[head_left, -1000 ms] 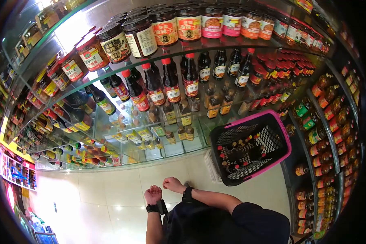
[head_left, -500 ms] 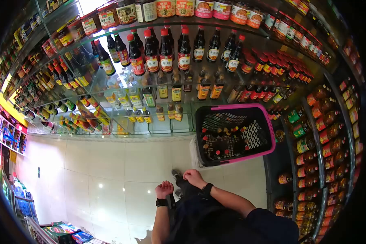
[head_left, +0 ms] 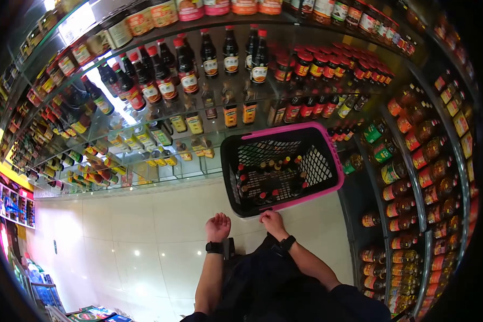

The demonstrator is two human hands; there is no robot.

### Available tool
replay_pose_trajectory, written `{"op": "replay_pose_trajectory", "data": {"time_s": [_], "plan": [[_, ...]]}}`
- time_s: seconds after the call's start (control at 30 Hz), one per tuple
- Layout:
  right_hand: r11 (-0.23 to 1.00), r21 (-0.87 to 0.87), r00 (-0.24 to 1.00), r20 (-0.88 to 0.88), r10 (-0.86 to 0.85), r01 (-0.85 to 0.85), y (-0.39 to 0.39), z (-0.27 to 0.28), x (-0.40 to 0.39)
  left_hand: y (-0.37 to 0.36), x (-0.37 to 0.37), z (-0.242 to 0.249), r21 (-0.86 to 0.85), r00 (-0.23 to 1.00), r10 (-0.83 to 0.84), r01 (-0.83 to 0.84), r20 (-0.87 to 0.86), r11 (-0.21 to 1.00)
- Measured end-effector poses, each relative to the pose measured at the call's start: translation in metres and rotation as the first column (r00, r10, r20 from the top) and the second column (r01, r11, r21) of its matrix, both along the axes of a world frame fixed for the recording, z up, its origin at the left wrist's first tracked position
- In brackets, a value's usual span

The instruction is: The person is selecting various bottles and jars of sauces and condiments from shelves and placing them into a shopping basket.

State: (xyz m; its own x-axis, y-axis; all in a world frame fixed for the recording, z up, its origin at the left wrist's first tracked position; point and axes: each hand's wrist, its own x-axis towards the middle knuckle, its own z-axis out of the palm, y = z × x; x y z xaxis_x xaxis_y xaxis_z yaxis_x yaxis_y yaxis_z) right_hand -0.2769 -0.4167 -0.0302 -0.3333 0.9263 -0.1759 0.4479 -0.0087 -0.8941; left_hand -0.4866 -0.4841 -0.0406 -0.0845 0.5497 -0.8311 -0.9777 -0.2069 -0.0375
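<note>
My left hand (head_left: 218,227) is held in front of my body, fingers curled in and nothing showing in them. To its right, my right hand (head_left: 273,224) is closed too, its knuckles just under the near side of a shopping basket (head_left: 336,161). This basket is black mesh with a pink band along its rim. Inside it stand several dark bottles (head_left: 263,198) with red or yellowish caps. Both wrists wear black bands.
Ahead, glass shelves hold soy-sauce-like bottles (head_left: 188,78), red-lidded jars (head_left: 316,67) and yellow-labelled bottles (head_left: 194,123). Racks of oil bottles (head_left: 400,188) line the right side. Pale floor tiles (head_left: 182,247) lie to the left, with boxes (head_left: 94,314) at the lower left.
My view has turned and shifted, so the basket now appears further left and nearer my hands. Both hands have moved forward, and the right one has come close to the basket's near rim.
</note>
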Motion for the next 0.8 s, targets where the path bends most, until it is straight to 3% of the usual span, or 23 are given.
{"op": "replay_pose_trajectory", "data": {"time_s": [0.07, 0.13, 0.2, 0.27, 0.33, 0.4, 0.47, 0.53, 0.67, 0.73, 0.77, 0.8], "plan": [[1.000, 0.009, 1.000, -0.014, -0.021, 0.021, 0.023, -0.012, 0.034, 0.033, 0.023, 0.007, 0.004, 0.999, -0.043, 0.043, -0.029, 0.999], [0.988, -0.087, 0.984, -0.112, -0.137, 0.128, 0.052, -0.018, 0.069, 0.065, 0.044, 0.004, -0.012, 0.998, -0.054, 0.054, -0.035, 0.998], [0.979, -0.140, 0.973, -0.159, -0.168, 0.146, 0.089, -0.016, 0.101, 0.095, 0.062, -0.007, 0.140, 0.998, -0.069, 0.068, 0.001, 0.988], [0.973, -0.039, 0.951, -0.208, -0.231, 0.228, 0.127, -0.018, 0.134, 0.117, 0.081, -0.010, 0.248, 0.992, -0.112, 0.124, -0.060, 0.961], [0.970, -0.063, 0.947, -0.209, -0.243, 0.235, 0.166, -0.024, 0.167, 0.137, 0.095, -0.014, 0.308, 0.990, -0.135, 0.144, -0.051, 0.940], [0.948, -0.030, 0.945, -0.076, -0.318, 0.316, 0.205, -0.029, 0.198, 0.156, 0.111, -0.027, 0.320, 0.987, -0.154, 0.160, -0.044, 0.934], [0.947, -0.072, 0.949, -0.022, -0.315, 0.312, 0.241, -0.039, 0.228, 0.169, 0.129, -0.024, 0.170, 0.990, -0.124, 0.133, -0.065, 0.976], [0.944, -0.115, 0.951, 0.033, -0.307, 0.309, 0.264, -0.046, 0.242, 0.176, 0.139, -0.022, 0.194, 0.987, -0.137, 0.152, -0.085, 0.969], [0.958, -0.229, 0.984, 0.001, -0.177, 0.172, 0.299, -0.062, 0.246, 0.184, 0.152, -0.008, 0.063, 0.993, -0.092, 0.097, -0.078, 0.993], [0.999, 0.034, 0.960, 0.277, 0.027, -0.038, 0.316, -0.074, 0.235, 0.190, 0.156, 0.002, -0.051, 0.989, -0.123, 0.119, -0.087, 0.992], [0.999, 0.023, 0.962, 0.273, 0.031, -0.039, 0.325, -0.083, 0.228, 0.190, 0.156, -0.001, -0.061, 0.987, -0.127, 0.122, -0.096, 0.991], [0.989, -0.100, 0.903, 0.405, 0.143, -0.111, 0.335, -0.093, 0.219, 0.188, 0.156, -0.004, -0.045, 0.981, -0.148, 0.143, -0.127, 0.989]]}}
